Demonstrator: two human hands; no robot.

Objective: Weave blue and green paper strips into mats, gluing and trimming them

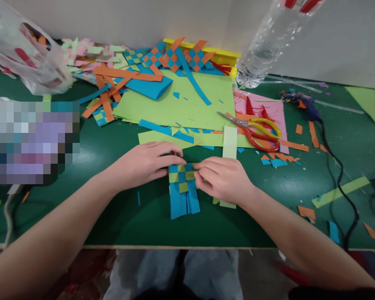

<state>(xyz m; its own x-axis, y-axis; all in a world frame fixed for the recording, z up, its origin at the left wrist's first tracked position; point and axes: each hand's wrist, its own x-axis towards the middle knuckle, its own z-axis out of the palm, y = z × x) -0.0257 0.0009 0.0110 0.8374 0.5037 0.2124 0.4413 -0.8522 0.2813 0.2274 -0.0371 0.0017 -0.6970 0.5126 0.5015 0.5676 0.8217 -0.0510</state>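
Note:
A small blue and yellow-green woven paper piece (183,187) lies on the green table, its blue strips hanging toward the front edge. My left hand (146,165) touches its upper left corner, fingers bent and partly apart. At its right side my right hand (223,179) pinches the edge of the weave between thumb and fingers. A pale green paper strip (230,143) runs upright beneath my right hand. Behind my hands lie a longer green strip (165,140) and a blue strip (178,132).
Scissors (253,127) with yellow and red handles lie behind my right hand. Further back are green sheets (162,108), finished woven pieces (196,58), a plastic bottle (265,46) and a plastic bag (40,66). A glue gun (309,109) with a black cord lies right.

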